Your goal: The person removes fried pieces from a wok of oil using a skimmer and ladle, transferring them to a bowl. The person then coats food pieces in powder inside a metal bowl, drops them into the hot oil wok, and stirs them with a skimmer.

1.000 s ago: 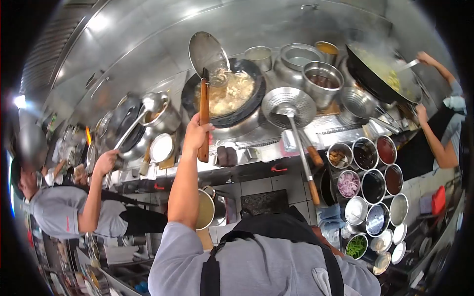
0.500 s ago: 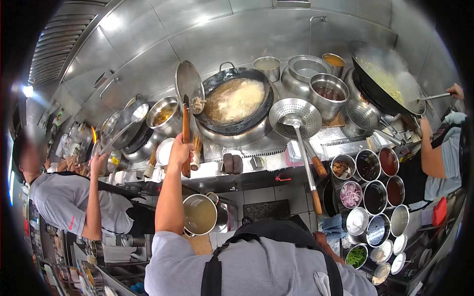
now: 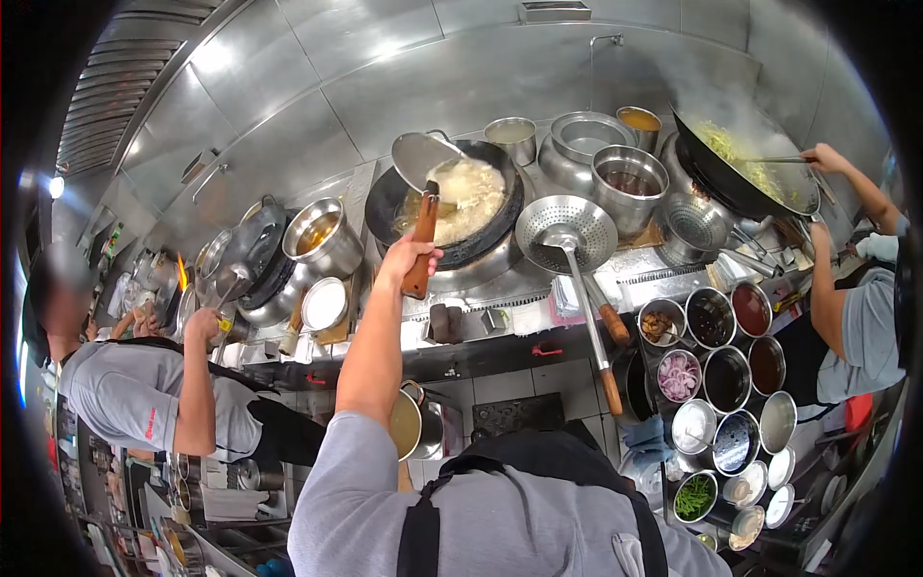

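Observation:
My left hand (image 3: 411,260) is closed around the wooden handle of a strainer (image 3: 420,160). The round strainer tilts over the left part of a black wok (image 3: 383,204), where bubbling oil holds a pale, foamy mass of frying food (image 3: 476,192). Whether the strainer's lower edge touches the oil, I cannot tell. My right hand is out of sight. To the right of the wok rests a large perforated ladle (image 3: 591,231), its long handle reaching toward me.
Steel pots (image 3: 630,183) stand behind the perforated ladle. Tubs of sauces, sliced onion (image 3: 680,375) and greens (image 3: 694,497) sit at right. One co-worker (image 3: 144,394) works at left; another co-worker's hands (image 3: 825,157) are at a steaming wok (image 3: 723,192). A stockpot (image 3: 405,423) stands below my left arm.
My left hand has swung the strainer rightward, from the wok's left rim to over the oil. My right forearm has gone out of view. The left co-worker's ladle has dropped toward a wok.

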Demonstrator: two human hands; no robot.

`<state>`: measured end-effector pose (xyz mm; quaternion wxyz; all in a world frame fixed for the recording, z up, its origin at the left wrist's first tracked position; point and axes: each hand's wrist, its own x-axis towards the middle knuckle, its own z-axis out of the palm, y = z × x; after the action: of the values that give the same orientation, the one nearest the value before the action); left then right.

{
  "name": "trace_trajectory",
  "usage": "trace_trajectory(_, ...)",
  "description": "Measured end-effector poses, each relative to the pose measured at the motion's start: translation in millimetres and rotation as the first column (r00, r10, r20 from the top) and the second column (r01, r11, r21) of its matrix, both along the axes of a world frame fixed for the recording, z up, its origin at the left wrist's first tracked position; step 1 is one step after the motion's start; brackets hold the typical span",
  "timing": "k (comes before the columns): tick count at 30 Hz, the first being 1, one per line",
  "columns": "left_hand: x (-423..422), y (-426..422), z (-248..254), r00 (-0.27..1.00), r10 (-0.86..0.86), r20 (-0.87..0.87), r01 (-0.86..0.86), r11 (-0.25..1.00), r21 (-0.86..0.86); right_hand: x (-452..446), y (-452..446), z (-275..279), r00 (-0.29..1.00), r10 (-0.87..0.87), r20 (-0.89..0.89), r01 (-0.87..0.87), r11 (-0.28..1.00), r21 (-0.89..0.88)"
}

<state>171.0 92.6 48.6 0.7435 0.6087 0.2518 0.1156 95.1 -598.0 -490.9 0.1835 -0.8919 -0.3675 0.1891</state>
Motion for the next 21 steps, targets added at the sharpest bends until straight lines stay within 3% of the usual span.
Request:
trace_trajectory(1,1,-5,6,1.0,0.003,-0.017,-0.003,1.0,0.014,8,1,18,0.996,0.082,0.035,-0.081,0.996,-0.022)
trace_trajectory(4,-13,-29,22,0.999,0.004,-0.054,0.002,0.992,0.122,18,18,59,0.981,-0.002,-0.192,0.029,0.99,0.136)
trace_trajectory(5,-24,-42,23,0.998,0.024,-0.058,-0.013,0.984,0.177,26,24,74,0.632,-0.143,-0.762,0.385,0.911,0.149)
trace_trajectory(6,-31,-49,23,0.997,0.044,-0.06,-0.029,0.972,0.234,35,31,91,0.04,-0.217,-0.975,0.746,0.656,-0.115)
trace_trajectory(9,-42,-53,17,0.99,0.132,-0.055,-0.108,0.943,0.316,32,49,118,0.006,-0.239,-0.971,0.772,0.618,-0.147)
trace_trajectory(11,-41,-52,20,0.989,0.145,-0.039,-0.12,0.917,0.381,46,54,124,0.449,-0.249,-0.858,0.563,0.824,0.056)
trace_trajectory(13,-45,-51,20,0.981,0.189,-0.036,-0.157,0.896,0.416,44,61,124,0.711,-0.172,-0.682,0.414,0.886,0.208)
trace_trajectory(14,-50,-50,18,0.976,0.213,-0.04,-0.176,0.884,0.432,45,61,124,0.706,-0.201,-0.679,0.423,0.888,0.177)
trace_trajectory(16,-56,-44,21,0.973,0.233,-0.005,-0.214,0.903,0.372,49,74,137,0.447,-0.421,-0.789,0.597,0.797,-0.087)
trace_trajectory(18,-65,-42,19,0.967,0.255,0.013,-0.246,0.919,0.309,51,88,160,0.24,-0.582,-0.777,0.692,0.664,-0.284)
trace_trajectory(21,-69,-37,25,0.961,0.275,0.017,-0.272,0.934,0.234,64,89,168,0.312,-0.497,-0.81,0.634,0.744,-0.212)
